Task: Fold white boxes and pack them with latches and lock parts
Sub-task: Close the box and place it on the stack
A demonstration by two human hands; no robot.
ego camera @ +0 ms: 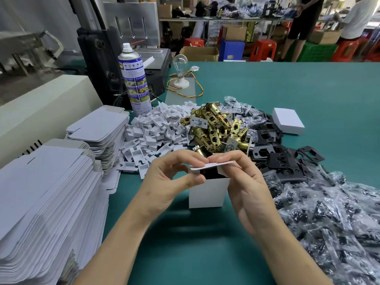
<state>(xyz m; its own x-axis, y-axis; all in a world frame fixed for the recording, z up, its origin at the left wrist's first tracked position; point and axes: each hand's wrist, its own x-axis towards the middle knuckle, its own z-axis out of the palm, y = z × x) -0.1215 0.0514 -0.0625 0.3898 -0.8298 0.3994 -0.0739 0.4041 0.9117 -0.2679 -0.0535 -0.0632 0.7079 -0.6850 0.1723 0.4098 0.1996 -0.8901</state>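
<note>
Hands: left hand point(164, 177) pinches white box point(207, 194) flap; right hand point(244, 182) pinches lid

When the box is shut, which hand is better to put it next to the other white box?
Probably the right hand. The closed white box lies on the right of the table, so that hand is nearer; the left hand would have to cross over the held box.

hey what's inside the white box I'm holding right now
Through the open top of the white box, under the half-closed flap, something black shows. Which part it is cannot be told: walls, flap, the left hand and right hand cover the rest.
</note>
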